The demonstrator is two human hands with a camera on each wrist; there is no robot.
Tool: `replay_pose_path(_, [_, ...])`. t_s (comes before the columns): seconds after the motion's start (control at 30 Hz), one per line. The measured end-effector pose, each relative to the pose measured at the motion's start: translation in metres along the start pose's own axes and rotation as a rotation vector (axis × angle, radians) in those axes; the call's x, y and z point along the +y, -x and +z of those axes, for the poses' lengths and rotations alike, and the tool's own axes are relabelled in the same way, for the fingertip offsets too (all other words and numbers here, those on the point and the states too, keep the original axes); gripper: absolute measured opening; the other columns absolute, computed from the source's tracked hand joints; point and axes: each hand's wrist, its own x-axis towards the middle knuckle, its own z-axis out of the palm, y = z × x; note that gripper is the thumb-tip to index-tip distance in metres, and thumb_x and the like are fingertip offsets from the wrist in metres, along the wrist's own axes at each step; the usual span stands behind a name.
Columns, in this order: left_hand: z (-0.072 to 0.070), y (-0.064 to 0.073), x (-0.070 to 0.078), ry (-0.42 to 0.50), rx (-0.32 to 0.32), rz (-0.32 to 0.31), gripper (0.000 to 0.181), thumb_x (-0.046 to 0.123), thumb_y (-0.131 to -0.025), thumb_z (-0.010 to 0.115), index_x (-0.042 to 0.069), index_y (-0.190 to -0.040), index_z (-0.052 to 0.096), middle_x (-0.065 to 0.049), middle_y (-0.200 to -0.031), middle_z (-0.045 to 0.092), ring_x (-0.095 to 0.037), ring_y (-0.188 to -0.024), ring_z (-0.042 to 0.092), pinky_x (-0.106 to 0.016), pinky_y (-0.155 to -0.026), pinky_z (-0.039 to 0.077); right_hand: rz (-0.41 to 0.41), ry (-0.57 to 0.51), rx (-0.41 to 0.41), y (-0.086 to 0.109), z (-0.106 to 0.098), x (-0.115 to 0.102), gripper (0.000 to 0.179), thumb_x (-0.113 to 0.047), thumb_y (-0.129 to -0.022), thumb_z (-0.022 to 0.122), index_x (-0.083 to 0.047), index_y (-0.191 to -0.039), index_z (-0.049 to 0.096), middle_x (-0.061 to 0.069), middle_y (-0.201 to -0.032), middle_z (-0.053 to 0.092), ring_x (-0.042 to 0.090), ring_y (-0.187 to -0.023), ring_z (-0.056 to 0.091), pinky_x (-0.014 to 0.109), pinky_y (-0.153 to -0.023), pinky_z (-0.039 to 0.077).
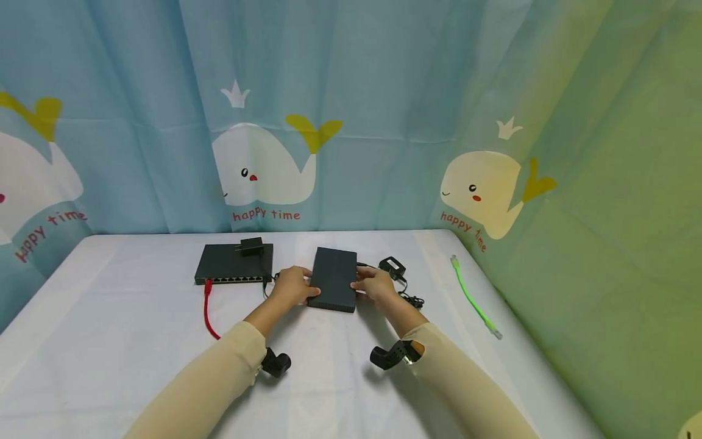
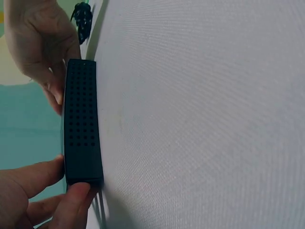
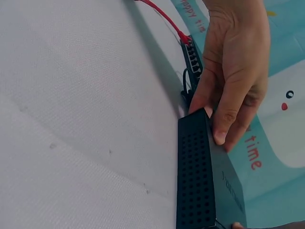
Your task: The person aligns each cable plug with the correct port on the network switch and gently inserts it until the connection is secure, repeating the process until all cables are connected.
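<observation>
Both hands hold a flat black network switch [image 1: 333, 277] by its two long sides, near the middle of the table. My left hand [image 1: 290, 286] pinches the left side, thumb at the near corner. On the opposite side my right hand [image 1: 375, 285] grips the edge, thumb on top. The left wrist view shows the vented end of the switch [image 2: 82, 105] close over the cloth, between left fingers [image 2: 71, 205] and the right hand [image 2: 45, 43]. In the right wrist view, the left hand [image 3: 238, 71] grips the switch's far end; only a right fingertip shows at the bottom.
A second network switch [image 1: 233, 262] lies at left with a red cable [image 1: 208, 311] plugged in and a black power adapter [image 1: 251, 245] on top. Another adapter [image 1: 392, 266] with a bundled cord [image 1: 414, 301] lies right of the hands. A green network cable [image 1: 471, 297] lies farther right.
</observation>
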Motion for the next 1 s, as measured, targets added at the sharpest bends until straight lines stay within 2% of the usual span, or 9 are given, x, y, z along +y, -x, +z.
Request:
replay_pose_path(0.23, [-0.002, -0.001, 0.004, -0.024, 0.003, -0.012, 0.052, 0.019, -0.086, 0.078, -0.002, -0.130, 0.061, -0.013, -0.105, 0.074, -0.012, -0.064, 0.068, -0.032, -0.074, 0.059, -0.024, 0.070, 0.013, 0.020, 0.001, 0.002, 0.054, 0.010, -0.083, 0.071, 0.001, -0.135, 0.058, 0.023, -0.131, 0.060, 0.029, -0.110, 0.065, 0.029, -0.078, 0.061])
replay_pose_path(0.33, [-0.004, 0.000, 0.005, -0.040, -0.003, -0.007, 0.052, 0.019, -0.087, 0.077, -0.002, -0.131, 0.060, -0.014, -0.106, 0.074, -0.014, -0.067, 0.070, -0.034, -0.077, 0.059, -0.042, 0.079, 0.018, 0.030, 0.001, 0.005, 0.054, 0.010, -0.081, 0.073, 0.002, -0.133, 0.059, 0.023, -0.129, 0.061, 0.021, -0.102, 0.065, 0.025, -0.073, 0.061])
replay_pose_path(0.4, [-0.003, 0.001, 0.005, -0.065, -0.003, 0.010, 0.052, 0.020, -0.087, 0.077, -0.003, -0.131, 0.060, -0.015, -0.106, 0.074, -0.018, -0.075, 0.072, -0.036, -0.080, 0.059, -0.052, 0.094, 0.022, 0.033, 0.001, 0.006, 0.053, 0.011, -0.081, 0.073, 0.002, -0.132, 0.060, 0.023, -0.127, 0.062, 0.018, -0.096, 0.065, 0.024, -0.071, 0.060])
replay_pose_path(0.5, [0.001, 0.004, 0.004, -0.085, 0.001, 0.037, 0.053, 0.020, -0.088, 0.076, -0.006, -0.131, 0.059, -0.015, -0.103, 0.074, -0.022, -0.079, 0.073, -0.040, -0.086, 0.057, -0.054, 0.127, 0.012, 0.031, -0.003, 0.006, 0.052, 0.011, -0.081, 0.072, 0.002, -0.131, 0.061, 0.023, -0.126, 0.063, 0.016, -0.093, 0.064, 0.023, -0.070, 0.060])
replay_pose_path(0.63, [0.010, 0.007, 0.007, -0.062, 0.017, 0.060, 0.054, 0.019, -0.088, 0.076, -0.009, -0.129, 0.057, -0.014, -0.092, 0.075, -0.020, -0.073, 0.071, -0.039, -0.083, 0.057, -0.055, 0.175, -0.015, 0.027, -0.012, 0.004, 0.051, 0.010, -0.083, 0.070, 0.002, -0.132, 0.060, 0.023, -0.129, 0.061, 0.019, -0.099, 0.065, 0.024, -0.069, 0.059])
replay_pose_path(0.73, [0.013, 0.008, 0.010, -0.064, 0.021, 0.065, 0.055, 0.021, -0.087, 0.077, -0.009, -0.128, 0.057, -0.012, -0.089, 0.075, -0.020, -0.078, 0.070, -0.039, -0.083, 0.057, -0.053, 0.182, -0.020, 0.025, -0.016, 0.004, 0.050, 0.010, -0.085, 0.069, 0.001, -0.133, 0.060, 0.022, -0.129, 0.061, 0.021, -0.100, 0.065, 0.022, -0.068, 0.058])
replay_pose_path(0.83, [0.008, 0.007, 0.012, -0.088, 0.001, 0.042, 0.055, 0.023, -0.087, 0.077, -0.007, -0.129, 0.058, -0.011, -0.093, 0.074, -0.023, -0.083, 0.071, -0.039, -0.084, 0.057, -0.064, 0.184, -0.024, 0.024, -0.018, 0.006, 0.050, 0.010, -0.084, 0.070, 0.001, -0.133, 0.060, 0.022, -0.128, 0.062, 0.020, -0.100, 0.065, 0.020, -0.066, 0.056])
replay_pose_path(0.93, [-0.004, -0.001, 0.013, -0.132, 0.046, 0.040, 0.055, 0.023, -0.088, 0.076, -0.005, -0.131, 0.058, -0.013, -0.097, 0.074, -0.025, -0.087, 0.071, -0.040, -0.084, 0.058, -0.071, 0.174, -0.036, 0.025, -0.017, 0.007, 0.050, 0.008, -0.084, 0.071, 0.001, -0.132, 0.061, 0.022, -0.128, 0.062, 0.017, -0.098, 0.065, 0.020, -0.067, 0.056])
replay_pose_path(1.0, [-0.011, -0.011, 0.012, -0.135, 0.078, 0.049, 0.054, 0.023, -0.090, 0.073, -0.003, -0.134, 0.056, -0.014, -0.101, 0.074, -0.025, -0.089, 0.071, -0.040, -0.081, 0.059, -0.061, 0.161, -0.042, 0.025, -0.016, 0.007, 0.050, 0.007, -0.084, 0.071, 0.000, -0.132, 0.061, 0.022, -0.129, 0.062, 0.016, -0.096, 0.065, 0.021, -0.068, 0.057])
